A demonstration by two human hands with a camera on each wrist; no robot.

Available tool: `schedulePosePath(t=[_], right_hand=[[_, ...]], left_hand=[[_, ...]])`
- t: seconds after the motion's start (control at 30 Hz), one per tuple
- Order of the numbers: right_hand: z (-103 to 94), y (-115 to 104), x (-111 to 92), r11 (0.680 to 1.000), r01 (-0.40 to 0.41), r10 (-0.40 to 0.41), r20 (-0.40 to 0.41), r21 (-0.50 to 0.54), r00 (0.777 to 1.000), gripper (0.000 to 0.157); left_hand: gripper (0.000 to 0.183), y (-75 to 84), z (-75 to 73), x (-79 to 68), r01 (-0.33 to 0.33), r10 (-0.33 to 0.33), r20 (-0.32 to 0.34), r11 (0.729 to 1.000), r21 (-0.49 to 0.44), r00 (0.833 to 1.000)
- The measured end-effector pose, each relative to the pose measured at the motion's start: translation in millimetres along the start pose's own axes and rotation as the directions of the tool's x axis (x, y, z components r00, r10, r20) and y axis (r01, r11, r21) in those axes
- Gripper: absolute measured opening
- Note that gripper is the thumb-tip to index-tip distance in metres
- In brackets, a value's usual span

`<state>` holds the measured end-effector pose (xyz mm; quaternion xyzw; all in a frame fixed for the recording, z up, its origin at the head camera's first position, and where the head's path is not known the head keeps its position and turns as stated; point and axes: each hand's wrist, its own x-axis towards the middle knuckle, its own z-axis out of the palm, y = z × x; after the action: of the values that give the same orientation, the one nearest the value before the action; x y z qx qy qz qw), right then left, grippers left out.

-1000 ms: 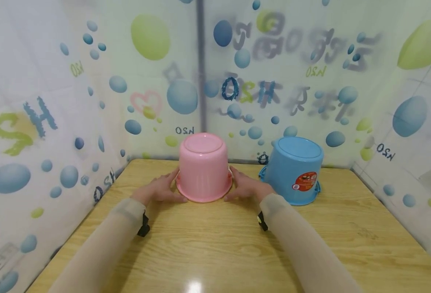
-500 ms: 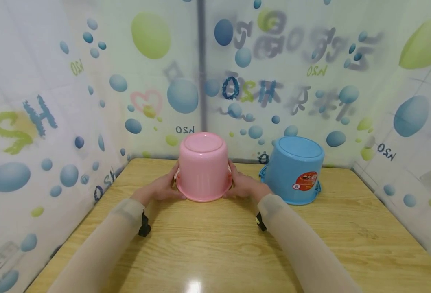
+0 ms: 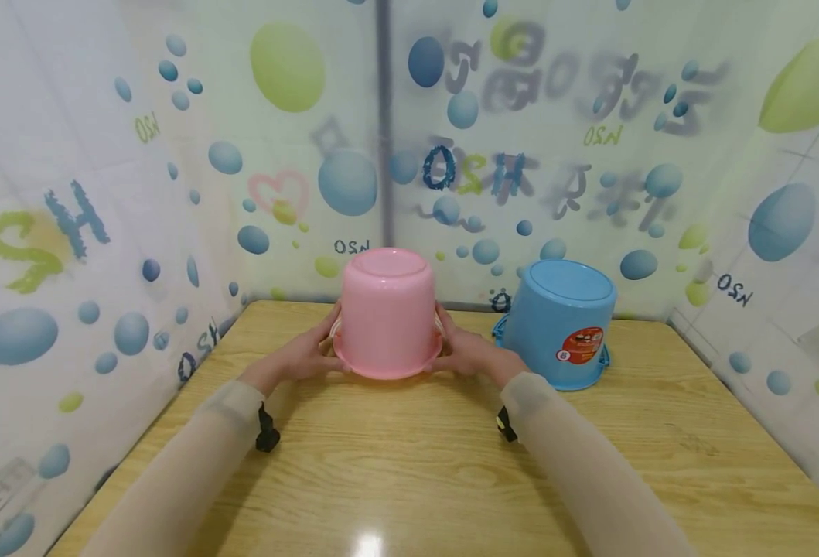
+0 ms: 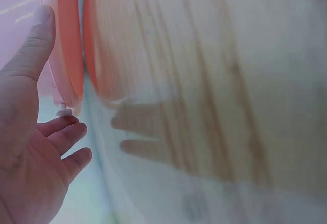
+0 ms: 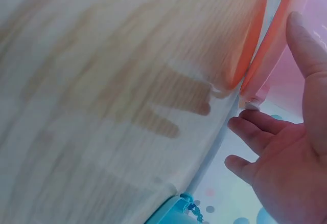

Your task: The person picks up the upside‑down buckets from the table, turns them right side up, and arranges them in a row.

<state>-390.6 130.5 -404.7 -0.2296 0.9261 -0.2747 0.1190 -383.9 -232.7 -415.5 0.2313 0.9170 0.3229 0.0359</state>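
A pink bucket (image 3: 387,325) is upside down between the two hands, its base facing up. My left hand (image 3: 301,356) grips its left side near the rim, thumb in front and the other fingers round the side. On the opposite side my right hand (image 3: 475,356) holds it the same way. In the left wrist view the bucket's rim (image 4: 70,45) stands slightly above the table, with a reflection below it. The fingertips of the left hand (image 4: 30,142) are by a small white handle end. In the right wrist view, the right hand's thumb (image 5: 301,45) lies against the pink wall.
A blue bucket (image 3: 555,321) with a red label stands upside down to the right of the pink one. Both are at the back of a wooden table (image 3: 395,464). Printed curtains (image 3: 353,93) hang behind and at both sides.
Both hands have closed in on the pink bucket's sides, and it has risen slightly off the table. The blue bucket has stayed in place.
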Motion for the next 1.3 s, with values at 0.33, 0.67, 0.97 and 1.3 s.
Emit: schedulePosePath(t=[0.33, 0.67, 0.97, 1.3], right_hand=[[-7.3, -6.1, -16.6, 1.0, 0.013, -0.014, -0.043, -0.018, 0.999, 0.118], [-16.0, -7.9, -32.0, 0.996, 0.087, -0.089, -0.064, -0.023, 0.994, 0.11], [-18.2, -7.3, -39.0, 0.992, 0.123, -0.123, -0.077, 0.004, 0.989, 0.105], [-16.6, -8.9, -45.7, 0.989, 0.133, -0.126, -0.102, 0.063, 0.987, 0.097]], left_hand=[[0.118, 7.4, -0.4, -8.7, -0.053, 0.051, -0.046, 0.998, -0.031, 0.998], [0.113, 16.5, -1.8, -17.1, -0.121, 0.122, -0.093, 0.993, 0.011, 0.988], [0.104, 26.0, -2.7, -26.2, -0.126, 0.124, -0.118, 0.992, -0.007, 0.985], [0.095, 37.2, -4.1, -31.7, -0.119, 0.112, -0.145, 0.992, -0.038, 0.983]])
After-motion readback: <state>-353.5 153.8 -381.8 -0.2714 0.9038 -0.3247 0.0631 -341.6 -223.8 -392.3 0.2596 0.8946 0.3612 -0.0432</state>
